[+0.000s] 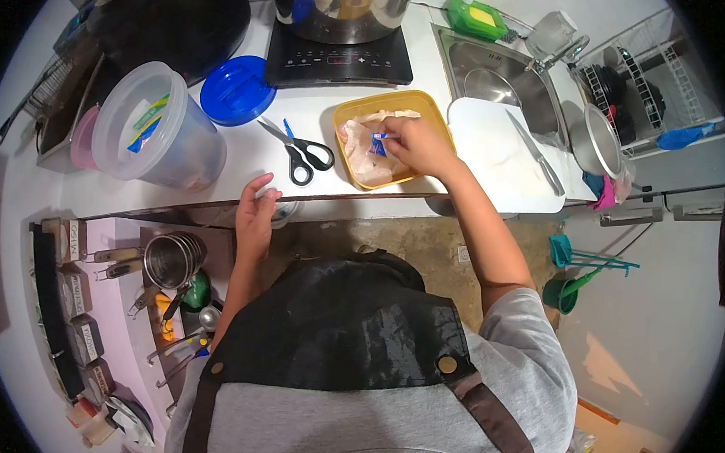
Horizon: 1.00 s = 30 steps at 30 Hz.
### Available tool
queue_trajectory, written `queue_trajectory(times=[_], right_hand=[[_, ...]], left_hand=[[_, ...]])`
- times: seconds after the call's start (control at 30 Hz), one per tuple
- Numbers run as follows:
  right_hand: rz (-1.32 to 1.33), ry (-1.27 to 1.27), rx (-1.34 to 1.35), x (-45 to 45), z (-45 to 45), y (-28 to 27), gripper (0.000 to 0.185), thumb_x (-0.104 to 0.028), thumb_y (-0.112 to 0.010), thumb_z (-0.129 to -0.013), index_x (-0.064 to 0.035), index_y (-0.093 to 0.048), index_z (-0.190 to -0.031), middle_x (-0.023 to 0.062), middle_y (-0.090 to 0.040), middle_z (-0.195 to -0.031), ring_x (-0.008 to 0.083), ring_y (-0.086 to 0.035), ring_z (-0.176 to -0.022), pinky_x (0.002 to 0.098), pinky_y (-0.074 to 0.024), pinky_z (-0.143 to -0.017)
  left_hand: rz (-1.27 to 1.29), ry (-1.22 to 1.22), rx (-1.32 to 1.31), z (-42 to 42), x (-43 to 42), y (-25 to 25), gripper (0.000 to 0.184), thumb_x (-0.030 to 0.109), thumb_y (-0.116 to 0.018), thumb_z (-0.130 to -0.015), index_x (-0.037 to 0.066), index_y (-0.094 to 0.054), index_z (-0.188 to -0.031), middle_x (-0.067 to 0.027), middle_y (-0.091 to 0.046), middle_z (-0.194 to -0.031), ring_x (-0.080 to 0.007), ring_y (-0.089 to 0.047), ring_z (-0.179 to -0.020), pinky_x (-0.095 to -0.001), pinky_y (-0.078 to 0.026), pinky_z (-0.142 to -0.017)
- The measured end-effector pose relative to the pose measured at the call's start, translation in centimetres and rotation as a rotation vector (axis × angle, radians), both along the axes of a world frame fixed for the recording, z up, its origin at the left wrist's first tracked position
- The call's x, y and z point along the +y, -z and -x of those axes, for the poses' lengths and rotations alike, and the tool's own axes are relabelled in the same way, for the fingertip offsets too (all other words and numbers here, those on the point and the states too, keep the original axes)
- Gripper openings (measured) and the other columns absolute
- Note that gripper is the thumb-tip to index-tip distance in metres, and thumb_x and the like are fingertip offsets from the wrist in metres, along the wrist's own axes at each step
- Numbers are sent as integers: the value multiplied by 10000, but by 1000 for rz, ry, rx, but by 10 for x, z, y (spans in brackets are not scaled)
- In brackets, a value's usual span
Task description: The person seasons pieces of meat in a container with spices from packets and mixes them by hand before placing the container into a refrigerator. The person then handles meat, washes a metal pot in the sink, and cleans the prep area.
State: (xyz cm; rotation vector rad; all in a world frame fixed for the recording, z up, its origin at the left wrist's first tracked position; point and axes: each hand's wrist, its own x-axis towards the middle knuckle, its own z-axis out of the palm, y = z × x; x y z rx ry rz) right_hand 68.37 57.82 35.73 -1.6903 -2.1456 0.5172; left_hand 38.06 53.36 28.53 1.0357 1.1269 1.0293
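Note:
My right hand (420,147) is closed on a small blue packet (377,144), held over a yellow plastic container (348,111). Pale pieces that look like raw meat (371,163) lie in that container. My left hand (256,217) hovers at the counter's front edge, its fingers apart and slightly curled, with nothing visible in it. Black-handled scissors (302,159) rest on the counter between my hands, blades partly spread. Beside their blades is a small blue scrap (289,129).
A clear bucket (198,148) holding packets stands left, near a blue lid (238,90). Behind are an induction cooker (338,59) and a steel pot (341,12). To the right, a knife (538,154) lies on a white cutting board (497,164) beside the sink (462,47).

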Motion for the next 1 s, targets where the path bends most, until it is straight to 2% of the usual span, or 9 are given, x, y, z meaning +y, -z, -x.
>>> queue_trajectory(times=[0.23,0.33,0.53,0.57,0.67,0.73,0.8,0.87,1.0], right_hand=[[16,-85,261,1,0,26,230,-27,-682,-694,-30,-582,-902,144,-615,-801,262,-602,-725,332,-466,-652],[-3,-19,82,1,-2,7,222,-35,-694,-687,-28,-579,-876,119,-617,-787,214,-594,-702,309,-463,-641],[21,53,189,4,-13,6,193,-27,-689,-693,-21,-568,-842,95,-608,-758,180,-570,-675,296,-452,-620],[97,37,142,2,-17,5,192,-61,-691,-688,-29,-596,-852,129,-622,-776,241,-606,-741,322,-458,-668],[287,-97,313,-16,-21,-13,199,-46,-685,-687,-31,-599,-866,128,-620,-793,234,-605,-769,308,-459,-677],[188,-119,188,-13,-35,-10,222,-51,-693,-674,-33,-601,-875,122,-620,-766,236,-606,-744,309,-463,-675],[186,-4,177,-15,-41,-9,162,-8,-661,-715,-20,-582,-857,70,-632,-778,123,-581,-690,260,-458,-635],[279,-48,100,-15,-41,-14,174,-21,-670,-708,-20,-589,-862,78,-644,-810,126,-589,-684,266,-465,-637],[14,5,10,-7,-34,-15,230,-81,-694,-694,-28,-602,-898,96,-633,-775,169,-579,-630,274,-461,-601]], left_hand=[[-11,2,-37,-9,3,1,307,196,-502,-902,126,-481,-1200,-4,-466,-1209,-131,-498,-1008,-292,-371,-874],[-11,-11,-27,-5,3,5,302,185,-506,-900,124,-486,-1195,3,-466,-1211,-127,-500,-999,-285,-377,-859],[-8,-23,-30,3,1,7,304,188,-513,-897,121,-490,-1193,-8,-474,-1193,-118,-503,-979,-273,-379,-838],[-8,-23,-31,3,2,7,304,188,-513,-897,121,-490,-1193,-8,-474,-1193,-118,-503,-979,-273,-379,-838],[18,-13,-22,4,3,9,305,197,-519,-894,122,-495,-1189,-13,-476,-1190,-120,-505,-979,-277,-376,-842],[52,-15,8,-1,2,9,309,194,-527,-889,124,-495,-1188,-10,-479,-1183,-120,-506,-978,-281,-374,-845],[63,-8,7,-6,0,5,313,189,-529,-887,125,-493,-1191,-7,-480,-1179,-119,-506,-979,-282,-375,-845],[65,-3,11,-9,1,3,317,185,-532,-885,126,-490,-1194,-4,-481,-1175,-119,-505,-979,-283,-375,-844],[60,32,-16,-12,0,8,325,171,-532,-883,127,-483,-1201,4,-485,-1170,-111,-504,-976,-274,-374,-839]])
